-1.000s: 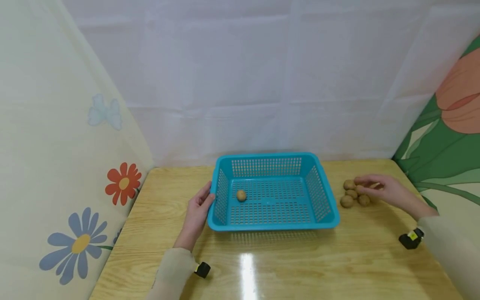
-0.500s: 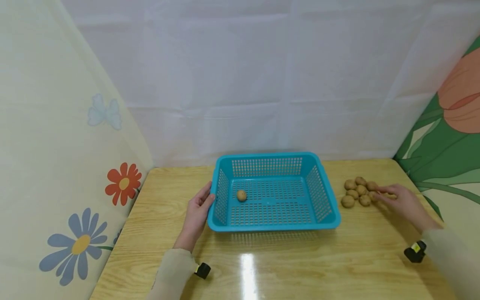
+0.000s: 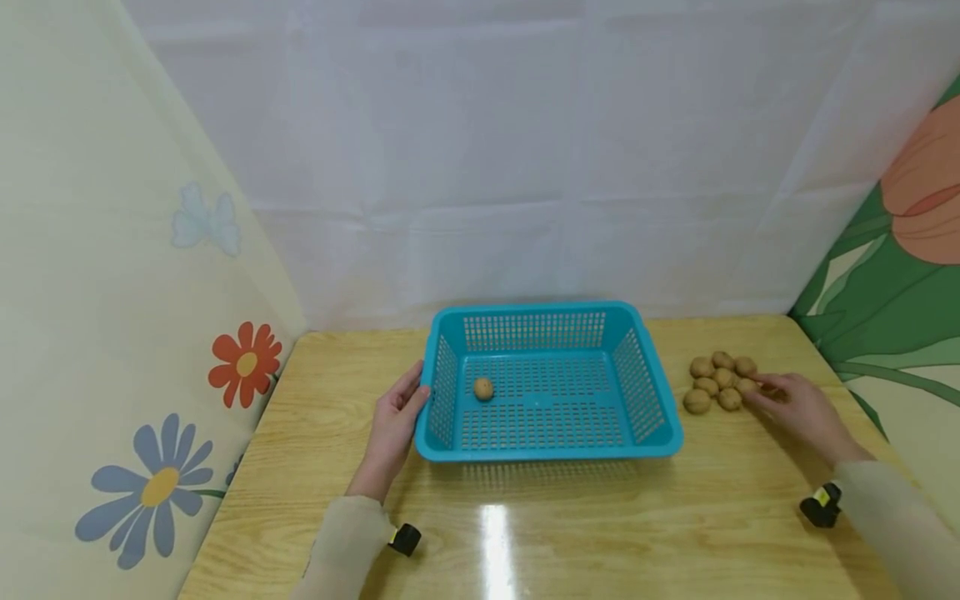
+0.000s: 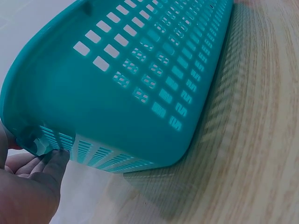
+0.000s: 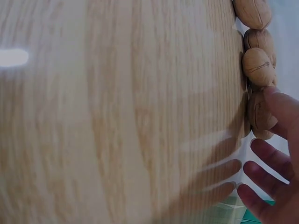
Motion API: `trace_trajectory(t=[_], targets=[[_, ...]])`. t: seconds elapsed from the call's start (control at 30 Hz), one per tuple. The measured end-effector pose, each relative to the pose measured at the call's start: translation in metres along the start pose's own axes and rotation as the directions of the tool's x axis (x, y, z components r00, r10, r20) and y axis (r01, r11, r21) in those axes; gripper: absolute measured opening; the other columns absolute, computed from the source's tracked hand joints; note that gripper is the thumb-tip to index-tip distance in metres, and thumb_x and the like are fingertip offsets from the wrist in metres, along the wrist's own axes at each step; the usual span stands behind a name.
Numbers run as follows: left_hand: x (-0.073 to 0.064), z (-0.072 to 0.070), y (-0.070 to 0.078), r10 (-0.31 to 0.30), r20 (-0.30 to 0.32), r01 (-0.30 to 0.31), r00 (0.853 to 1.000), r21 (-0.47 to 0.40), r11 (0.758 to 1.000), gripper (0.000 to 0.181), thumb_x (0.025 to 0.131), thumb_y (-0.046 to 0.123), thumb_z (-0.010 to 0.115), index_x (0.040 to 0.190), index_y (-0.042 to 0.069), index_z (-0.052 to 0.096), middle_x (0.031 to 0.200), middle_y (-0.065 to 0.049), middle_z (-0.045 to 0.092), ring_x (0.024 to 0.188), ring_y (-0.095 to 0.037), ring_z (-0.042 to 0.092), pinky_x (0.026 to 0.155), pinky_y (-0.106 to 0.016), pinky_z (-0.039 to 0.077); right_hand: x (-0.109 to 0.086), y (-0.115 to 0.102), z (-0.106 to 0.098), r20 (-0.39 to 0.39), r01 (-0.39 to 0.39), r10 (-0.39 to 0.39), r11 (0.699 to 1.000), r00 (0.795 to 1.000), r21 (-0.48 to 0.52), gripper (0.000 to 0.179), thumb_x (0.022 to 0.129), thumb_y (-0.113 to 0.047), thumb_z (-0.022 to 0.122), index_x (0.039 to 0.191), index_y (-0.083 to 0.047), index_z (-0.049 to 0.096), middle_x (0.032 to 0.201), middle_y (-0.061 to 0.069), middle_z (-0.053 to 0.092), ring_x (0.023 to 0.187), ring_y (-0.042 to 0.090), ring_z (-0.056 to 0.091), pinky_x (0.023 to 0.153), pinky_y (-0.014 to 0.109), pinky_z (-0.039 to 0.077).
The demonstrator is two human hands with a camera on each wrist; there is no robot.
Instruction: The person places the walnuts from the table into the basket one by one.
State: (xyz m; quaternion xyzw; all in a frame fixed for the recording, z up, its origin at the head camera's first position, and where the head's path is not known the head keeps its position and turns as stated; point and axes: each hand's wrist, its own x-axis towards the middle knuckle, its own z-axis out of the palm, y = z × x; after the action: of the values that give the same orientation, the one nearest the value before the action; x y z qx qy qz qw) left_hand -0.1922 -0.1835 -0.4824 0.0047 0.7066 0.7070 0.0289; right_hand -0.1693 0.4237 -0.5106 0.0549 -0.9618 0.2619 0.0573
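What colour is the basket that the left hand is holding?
The basket is bright blue, shown best in the head view.

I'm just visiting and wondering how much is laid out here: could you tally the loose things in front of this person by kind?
Rectangular blue plastic basket: 1
Round brown walnuts: 9 visible (1 inside the basket, 8 clustered beside it)
Total: 10
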Motion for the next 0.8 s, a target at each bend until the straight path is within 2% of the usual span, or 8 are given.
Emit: trace_trajectory(t=[0.17, 0.37, 0.53, 0.8], targets=[[0.0, 0.0, 0.0, -0.003, -0.001, 0.003, 1.0, 0.003, 1.0, 0.055, 0.11, 0.013, 0.052, 0.162, 0.004, 0.034, 0.164, -0.016, 0.04, 0.151, -0.028, 0.039, 0.114, -0.031, 0.042, 0.003, 0.001, 0.001, 0.038, -0.033, 0.033, 0.999, 0.999, 0.001, 0.059, 0.105, -0.033, 0.064, 0.132, 0.018, 0.058, 0.121, 0.041, 0.061, 0.106, 0.057, 0.059, 0.085, 0.069, 0.049], [0.0, 0.0, 0.0, -0.004, 0.003, 0.004, 1.0, 0.001, 1.0, 0.056, 0.11, 0.012, 0.052, 0.162, 0.004, 0.033, 0.164, -0.015, 0.04, 0.151, -0.028, 0.038, 0.114, -0.031, 0.042, 0.005, -0.002, 0.003, 0.032, -0.052, 0.052, 0.999, 0.998, 0.004, 0.058, 0.105, -0.033, 0.064, 0.132, 0.018, 0.058, 0.12, 0.039, 0.063, 0.105, 0.056, 0.061, 0.085, 0.067, 0.051], [0.0, 0.001, 0.0, -0.005, 0.008, 0.005, 1.0, -0.005, 1.0, 0.056, 0.111, 0.012, 0.051, 0.163, 0.004, 0.033, 0.164, -0.015, 0.039, 0.151, -0.028, 0.038, 0.114, -0.03, 0.042, 0.002, -0.004, 0.0, 0.031, -0.092, 0.09, 0.995, 0.995, 0.044, 0.057, 0.105, -0.033, 0.064, 0.134, 0.015, 0.054, 0.118, 0.037, 0.064, 0.106, 0.055, 0.062, 0.085, 0.065, 0.052], [0.0, 0.0, 0.0, -0.006, -0.001, 0.006, 1.0, -0.014, 1.0, 0.055, 0.11, 0.013, 0.053, 0.162, 0.005, 0.035, 0.164, -0.015, 0.041, 0.15, -0.028, 0.039, 0.107, -0.019, 0.046, -0.001, -0.02, -0.014, 0.031, -0.108, 0.106, 0.992, 0.994, 0.065, 0.06, 0.106, -0.036, 0.062, 0.138, 0.013, 0.054, 0.134, 0.04, 0.056, 0.114, 0.057, 0.056, 0.088, 0.069, 0.05]])
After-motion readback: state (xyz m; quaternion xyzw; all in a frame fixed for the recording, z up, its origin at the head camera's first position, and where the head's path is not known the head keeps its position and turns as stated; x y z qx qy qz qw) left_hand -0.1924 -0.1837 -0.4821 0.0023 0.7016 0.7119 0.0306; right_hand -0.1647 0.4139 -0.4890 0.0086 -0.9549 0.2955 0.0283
